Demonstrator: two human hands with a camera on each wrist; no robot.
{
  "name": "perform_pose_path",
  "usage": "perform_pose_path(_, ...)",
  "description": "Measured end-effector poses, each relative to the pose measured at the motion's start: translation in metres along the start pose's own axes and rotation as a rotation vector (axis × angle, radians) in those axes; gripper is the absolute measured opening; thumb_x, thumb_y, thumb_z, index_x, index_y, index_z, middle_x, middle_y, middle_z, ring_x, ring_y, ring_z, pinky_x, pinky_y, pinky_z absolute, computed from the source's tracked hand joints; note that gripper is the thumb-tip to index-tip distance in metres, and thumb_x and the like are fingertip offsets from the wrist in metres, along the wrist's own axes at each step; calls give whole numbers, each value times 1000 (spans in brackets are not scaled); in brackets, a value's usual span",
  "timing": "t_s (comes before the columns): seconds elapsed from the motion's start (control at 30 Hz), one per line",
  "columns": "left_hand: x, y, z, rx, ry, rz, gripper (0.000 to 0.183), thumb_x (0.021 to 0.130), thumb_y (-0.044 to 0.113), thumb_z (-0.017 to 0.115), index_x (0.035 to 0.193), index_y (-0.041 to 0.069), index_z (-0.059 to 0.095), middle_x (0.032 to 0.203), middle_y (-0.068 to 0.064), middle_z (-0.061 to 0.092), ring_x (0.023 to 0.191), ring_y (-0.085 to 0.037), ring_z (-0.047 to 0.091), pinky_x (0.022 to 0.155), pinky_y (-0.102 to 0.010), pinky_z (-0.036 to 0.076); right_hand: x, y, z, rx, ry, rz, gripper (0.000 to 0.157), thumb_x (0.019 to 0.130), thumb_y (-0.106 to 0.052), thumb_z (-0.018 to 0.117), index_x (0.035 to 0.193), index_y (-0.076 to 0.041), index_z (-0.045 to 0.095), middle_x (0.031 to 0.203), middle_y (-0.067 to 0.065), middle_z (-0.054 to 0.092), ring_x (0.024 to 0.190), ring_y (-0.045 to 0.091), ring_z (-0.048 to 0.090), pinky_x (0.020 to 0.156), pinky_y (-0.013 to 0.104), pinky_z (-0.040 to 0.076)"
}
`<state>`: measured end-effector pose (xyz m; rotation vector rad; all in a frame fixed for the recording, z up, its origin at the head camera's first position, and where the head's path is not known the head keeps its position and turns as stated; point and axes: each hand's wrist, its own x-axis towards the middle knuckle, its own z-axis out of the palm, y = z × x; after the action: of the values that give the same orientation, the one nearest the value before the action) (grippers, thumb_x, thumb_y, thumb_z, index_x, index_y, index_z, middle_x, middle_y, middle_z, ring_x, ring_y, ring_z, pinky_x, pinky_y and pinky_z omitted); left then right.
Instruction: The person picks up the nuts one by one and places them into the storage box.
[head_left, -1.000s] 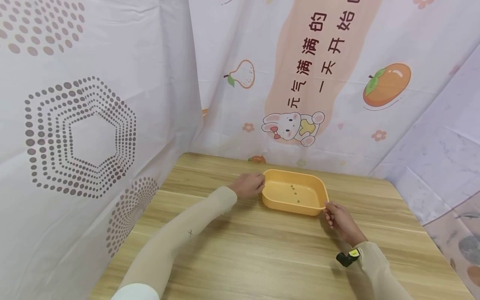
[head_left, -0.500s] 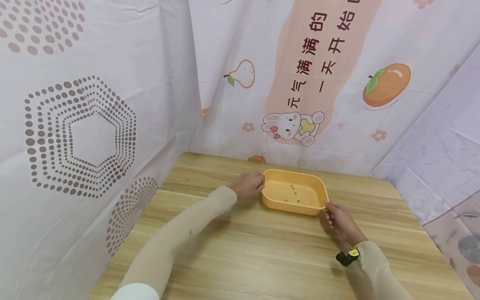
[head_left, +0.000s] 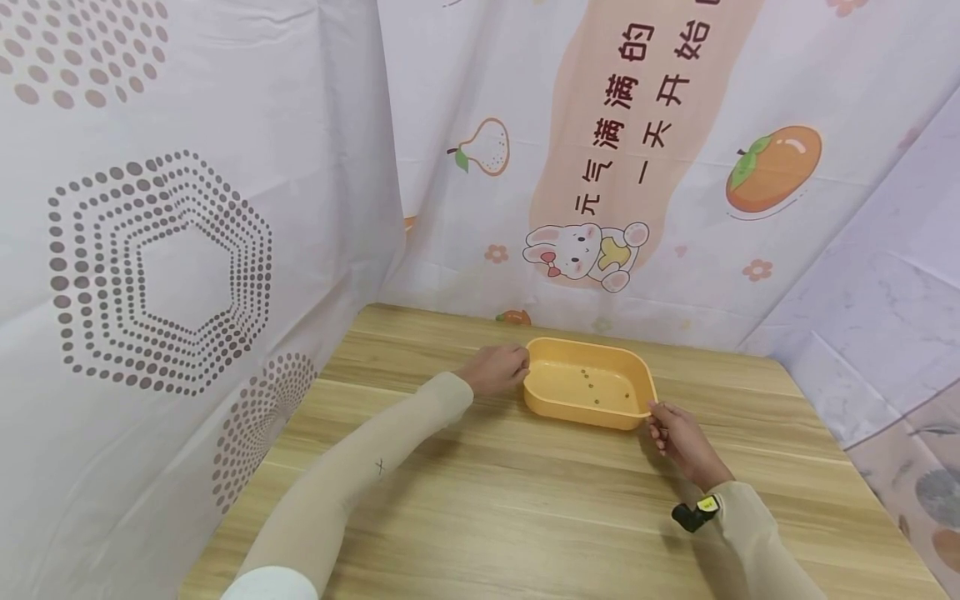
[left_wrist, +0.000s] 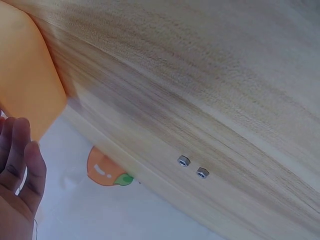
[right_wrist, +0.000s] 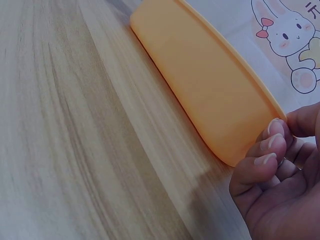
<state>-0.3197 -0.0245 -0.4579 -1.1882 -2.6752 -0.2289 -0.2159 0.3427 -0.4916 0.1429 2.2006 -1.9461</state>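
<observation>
A shallow orange-yellow plastic tray (head_left: 577, 414) rests toward the back of the wooden table. My left hand (head_left: 497, 371) holds its left end, fingers curled at the rim. At the opposite end, my right hand (head_left: 681, 442) pinches the near right corner; in the right wrist view thumb and index finger close on the tray's rim (right_wrist: 240, 60). Several small dark pieces lie scattered on the tray floor, one of them (head_left: 627, 396) toward the right end. In the left wrist view two metal hex nuts, one (left_wrist: 184, 161) beside the other (left_wrist: 202, 172), lie on the tabletop near its back edge.
Printed white cloths hang around the table (head_left: 510, 517); the back cloth (head_left: 450, 275) meets its far edge just behind the tray. A small black device with a yellow label (head_left: 697, 512) is worn at my right wrist.
One small piece in the tray shows at the front left half a second ago and at the right end now. Both hands and the tray stay almost where they were.
</observation>
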Motion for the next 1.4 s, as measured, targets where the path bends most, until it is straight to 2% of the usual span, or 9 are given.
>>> perform_pose_path(0.2, -2, -3, 0, -17, -3, 6, 13, 105, 23, 59, 103, 13, 68, 97, 3, 67, 78, -5, 61, 66, -17, 50, 1, 0, -1, 0, -6, 8, 35, 113, -34, 41, 98, -4, 53, 76, -1, 48, 60, 10, 43, 52, 25, 42)
perform_pose_path(0.3, -5, -7, 0, -32, -4, -8, 13, 105, 23, 59, 103, 13, 67, 96, 3, 67, 78, -6, 62, 64, -18, 50, 1, 0, -1, 4, -10, 8, 35, 113, -34, 42, 98, -4, 54, 76, -1, 48, 60, 10, 43, 53, 25, 42)
perform_pose_path(0.5, -13, -19, 4, -2, 7, -42, 13, 105, 26, 60, 100, 15, 65, 92, 4, 64, 74, -5, 59, 63, -20, 49, 1, 0, -1, -4, -4, 9, 36, 112, -36, 42, 99, -5, 53, 76, -1, 48, 61, 9, 43, 53, 25, 42)
perform_pose_path(0.77, -28, -32, 5, -20, 18, -46, 12, 103, 24, 64, 102, 12, 65, 96, 0, 64, 78, -9, 61, 67, -23, 52, 1, -1, -1, 5, 5, 15, 34, 113, -33, 42, 99, -5, 53, 76, -2, 48, 61, 9, 44, 52, 24, 42)
perform_pose_path(0.93, -38, -43, 11, 9, 18, -51, 14, 103, 23, 63, 106, 9, 67, 101, -2, 65, 82, -11, 65, 69, -23, 54, -1, -1, 0, 8, 5, 7, 34, 113, -33, 42, 98, -5, 53, 76, -2, 49, 60, 8, 44, 52, 23, 42)
perform_pose_path(1.27, -64, -62, 11, 3, -38, -113, 21, 104, 21, 60, 113, 3, 67, 103, -6, 67, 83, -13, 66, 72, -22, 55, -2, -1, 1, 12, -4, -9, 35, 112, -34, 42, 98, -4, 54, 76, -2, 49, 60, 8, 44, 52, 23, 42)
perform_pose_path(1.4, -73, -69, 9, -6, -57, -143, 23, 104, 22, 61, 115, 3, 67, 105, -7, 67, 87, -16, 66, 74, -25, 56, -1, -1, 1, 11, -3, -4, 35, 112, -34, 42, 98, -5, 54, 76, -2, 49, 60, 8, 44, 52, 24, 42)
